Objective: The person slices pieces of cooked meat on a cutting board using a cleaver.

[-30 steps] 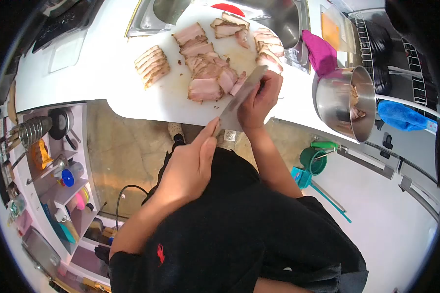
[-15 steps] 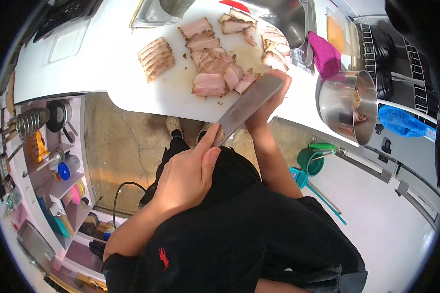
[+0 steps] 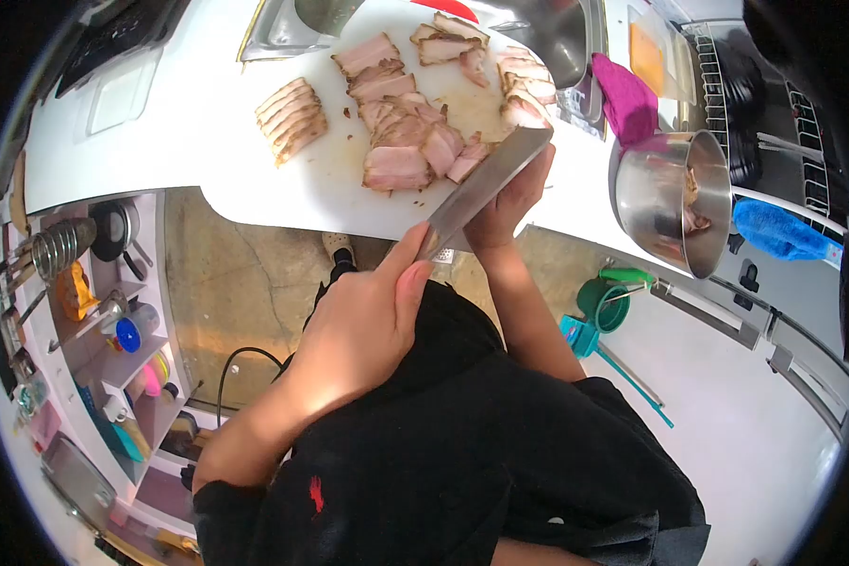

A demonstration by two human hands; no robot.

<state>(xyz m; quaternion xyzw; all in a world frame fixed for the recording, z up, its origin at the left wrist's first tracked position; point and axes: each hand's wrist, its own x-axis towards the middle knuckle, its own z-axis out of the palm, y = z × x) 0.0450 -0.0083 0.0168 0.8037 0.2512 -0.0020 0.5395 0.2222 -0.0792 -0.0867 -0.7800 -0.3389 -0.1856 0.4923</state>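
Observation:
My left hand [image 3: 358,316] is closed round the handle of a kitchen knife [image 3: 492,179], with thumb and forefinger near the base of the broad blade. The blade slants up to the right, above the front of a white cutting board [image 3: 283,200]. Behind the blade is my right hand [image 3: 507,215], very close to it; its fingers are mostly hidden, so I cannot tell whether they touch or hold anything. Sliced pork belly [image 3: 398,168] lies in a row mid-board, just left of the blade. A fanned stack of slices [image 3: 291,121] sits at the left, and more slices [image 3: 526,83] lie at the right.
Beyond the board is a steel sink [image 3: 552,42]. At the right stand a steel pot [image 3: 656,203] with meat pieces inside, a magenta cloth [image 3: 623,99], a blue cloth [image 3: 783,229] and a dish rack [image 3: 712,94]. Shelves [image 3: 127,363] with kitchenware are at lower left.
The knife has turned slightly, its tip a little higher. My right hand's fingers, earlier showing at the blade's tip, have slipped lower behind the blade. The slices lie as before.

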